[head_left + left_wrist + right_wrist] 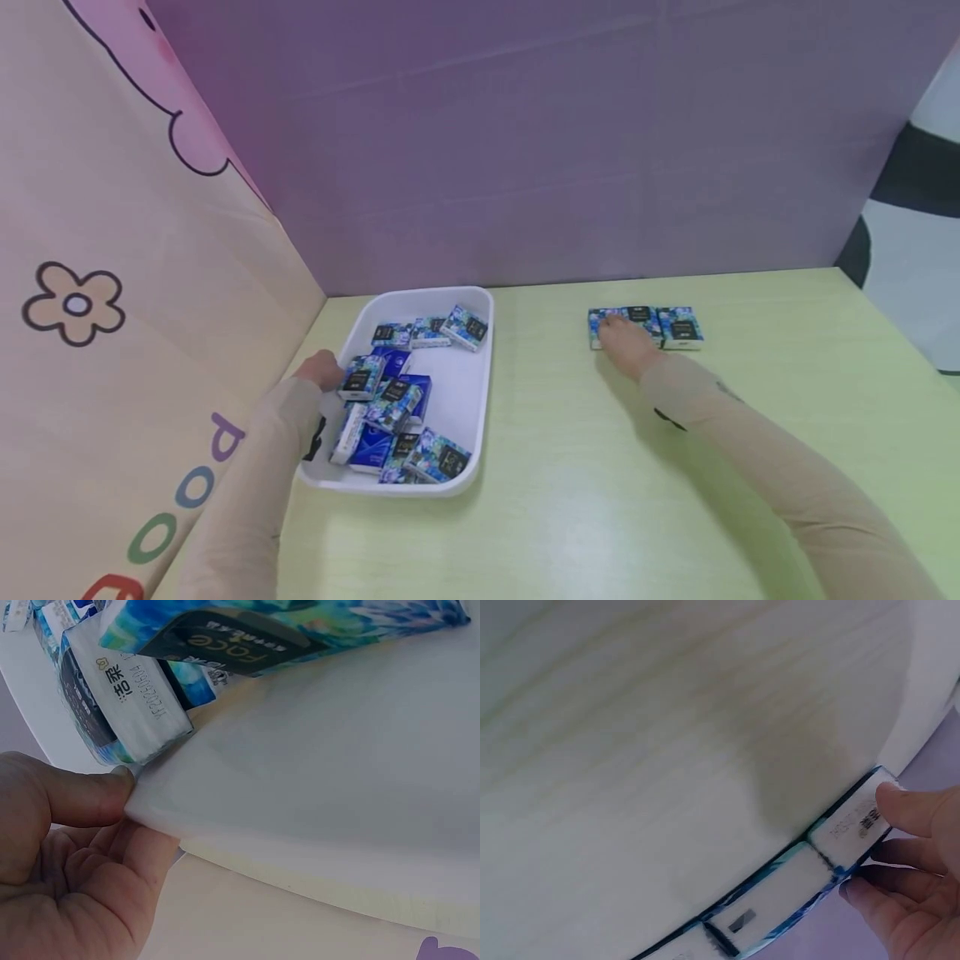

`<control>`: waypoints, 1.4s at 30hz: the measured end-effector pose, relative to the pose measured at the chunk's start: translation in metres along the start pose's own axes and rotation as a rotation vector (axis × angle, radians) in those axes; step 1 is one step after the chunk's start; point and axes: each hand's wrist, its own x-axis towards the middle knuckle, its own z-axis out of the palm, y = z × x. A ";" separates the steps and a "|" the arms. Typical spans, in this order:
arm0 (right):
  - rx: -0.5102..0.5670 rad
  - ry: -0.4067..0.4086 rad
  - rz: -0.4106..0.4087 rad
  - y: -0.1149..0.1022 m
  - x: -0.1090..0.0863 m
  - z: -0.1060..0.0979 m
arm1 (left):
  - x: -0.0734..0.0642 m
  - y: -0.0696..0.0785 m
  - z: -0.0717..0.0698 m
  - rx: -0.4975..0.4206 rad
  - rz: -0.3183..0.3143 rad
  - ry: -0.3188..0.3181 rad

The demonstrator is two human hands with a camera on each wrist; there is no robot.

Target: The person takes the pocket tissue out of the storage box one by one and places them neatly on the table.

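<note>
At the left stands a white plastic tub [486, 400] holding several floral tissue packs [442, 457] and plain blue ones [371, 448]. My left hand [321, 370] pinches the tub's left rim between thumb and fingers, as the left wrist view shows close up, right beside one pack's white end [135, 694]. Further right, three floral packs lie side by side in a row on the table. On the leftmost pack [851, 829] is my right hand [628, 343], thumb on its near side and fingers around the far side. The middle pack [772, 892] adjoins it, then the right pack [681, 327].
The pale wood-grain table [555, 467] runs under tub and packs. A purple backdrop [525, 150] rises behind its far edge. On the left, a cream panel [150, 350] with a printed flower and letters stands close to the left arm.
</note>
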 end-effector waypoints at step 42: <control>0.239 -0.064 -0.382 -0.135 0.122 -0.052 | 0.005 -0.002 0.004 -0.023 0.003 0.049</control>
